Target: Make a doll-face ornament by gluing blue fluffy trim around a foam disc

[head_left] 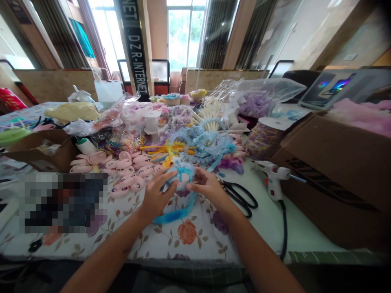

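Both my hands meet over the tablecloth on a ruffled light-blue lace piece (pixel 187 173), looped with an opening at its middle. My left hand (pixel 159 191) grips its left side, thumb and fingers curled in. The fingertips of my right hand (pixel 210 188) pinch its right edge. From it a bright blue ribbon (pixel 179 215) trails down in a curve onto the cloth. Just beyond lies a pile of pale-blue ruffled lace (pixel 210 142), with yellow strips (pixel 171 151) beside it. Pink pieces with printed eyes (pixel 126 179) are spread left of my left hand.
Black-handled scissors (pixel 241 197) lie right of my right hand. A white glue gun (pixel 271 177) with a black cord leans near a large cardboard box (pixel 336 171). A spool of multicoloured trim (pixel 264 136) stands behind. At left are a small open carton (pixel 45 150) and a white thread cone (pixel 87 145).
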A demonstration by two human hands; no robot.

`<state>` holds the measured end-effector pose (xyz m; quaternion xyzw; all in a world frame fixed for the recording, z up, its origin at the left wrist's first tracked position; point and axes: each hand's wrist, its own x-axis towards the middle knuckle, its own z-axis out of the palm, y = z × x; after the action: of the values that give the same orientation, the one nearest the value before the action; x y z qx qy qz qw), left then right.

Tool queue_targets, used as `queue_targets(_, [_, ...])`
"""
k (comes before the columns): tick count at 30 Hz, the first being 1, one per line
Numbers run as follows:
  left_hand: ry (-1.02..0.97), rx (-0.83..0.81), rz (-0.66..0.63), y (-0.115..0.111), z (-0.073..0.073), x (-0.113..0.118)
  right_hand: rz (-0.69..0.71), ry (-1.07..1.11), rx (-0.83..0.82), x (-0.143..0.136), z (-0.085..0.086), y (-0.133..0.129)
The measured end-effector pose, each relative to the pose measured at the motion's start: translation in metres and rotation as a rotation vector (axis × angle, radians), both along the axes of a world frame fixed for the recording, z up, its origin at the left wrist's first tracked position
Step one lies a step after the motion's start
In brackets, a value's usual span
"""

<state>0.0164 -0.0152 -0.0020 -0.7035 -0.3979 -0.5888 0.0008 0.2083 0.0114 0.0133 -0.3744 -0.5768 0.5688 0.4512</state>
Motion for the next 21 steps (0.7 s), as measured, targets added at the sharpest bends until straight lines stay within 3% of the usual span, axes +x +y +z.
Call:
queue_targets(5, [0.003,0.12,0.074,0.006,0.005,-0.01,-0.616,-0.75,0.346,0.072,-0.019,-0.008])
queue_targets(8, [0.051,0.155,0.058,0.007,0.007,-0.012,-0.561,-1.093,0.358,0.104,-0.032,-0.017])
queue_targets(15, [0.096,0.191,0.05,0.007,0.007,-0.011,-0.411,-1.289,0.229,0.114,-0.025,-0.014])
queue_targets(18, [0.113,0.202,0.048,0.007,0.008,-0.011,-0.448,-1.27,0.171,0.126,-0.016,-0.023])
queue_targets(21, [0.137,0.234,0.05,0.006,0.009,-0.012,-0.496,-1.038,0.063,0.134,-0.006,-0.046])
